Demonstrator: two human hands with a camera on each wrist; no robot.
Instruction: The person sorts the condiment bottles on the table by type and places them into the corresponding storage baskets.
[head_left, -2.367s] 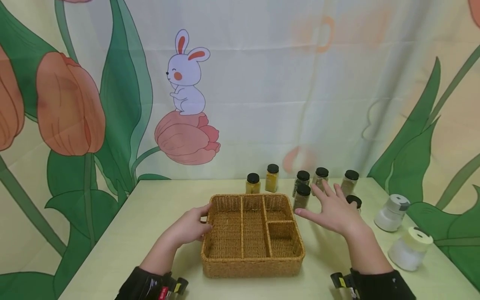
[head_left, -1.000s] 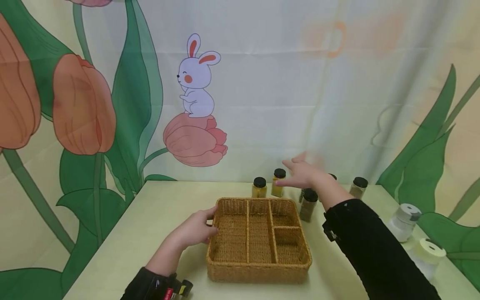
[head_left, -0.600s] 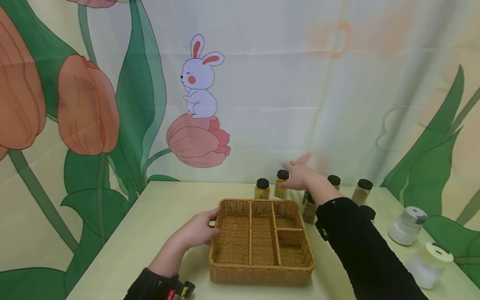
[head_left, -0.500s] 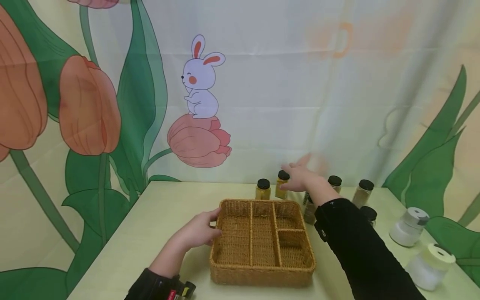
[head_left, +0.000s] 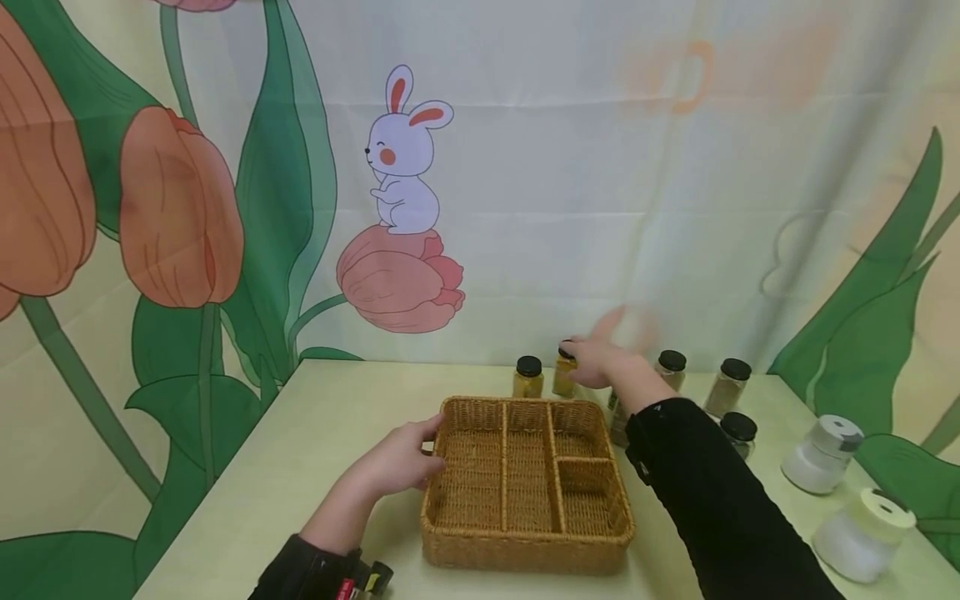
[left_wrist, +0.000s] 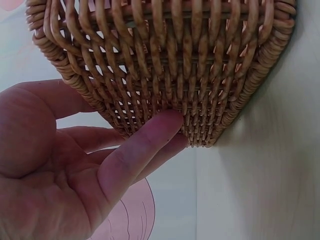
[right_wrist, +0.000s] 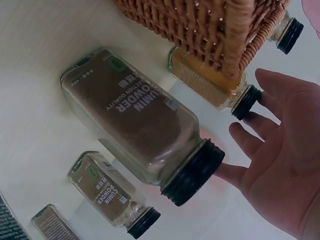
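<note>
The brown woven basket (head_left: 525,550), divided into compartments, stands on the table. My left hand (head_left: 397,458) holds its left side; the left wrist view shows the thumb (left_wrist: 145,142) against the weave (left_wrist: 165,65). Behind the basket, my right hand (head_left: 600,362) has its fingertips at the black cap (right_wrist: 246,102) of a spice jar with yellow contents (head_left: 563,382). That jar stands upright. Another yellow spice jar (head_left: 528,385) is to its left. In the right wrist view a cumin powder jar (right_wrist: 135,115) is close below the right hand.
Several more black-capped spice jars, including one at the back right (head_left: 727,387) and one nearer (head_left: 739,432), stand right of the basket. Two white jars (head_left: 822,454) are at the right table edge. A printed curtain (head_left: 525,208) hangs behind the table (head_left: 300,450).
My right hand has moved left from above the brown jars to the yellow spice jar, and its fingertips have come down to the cap. My left hand stays on the basket.
</note>
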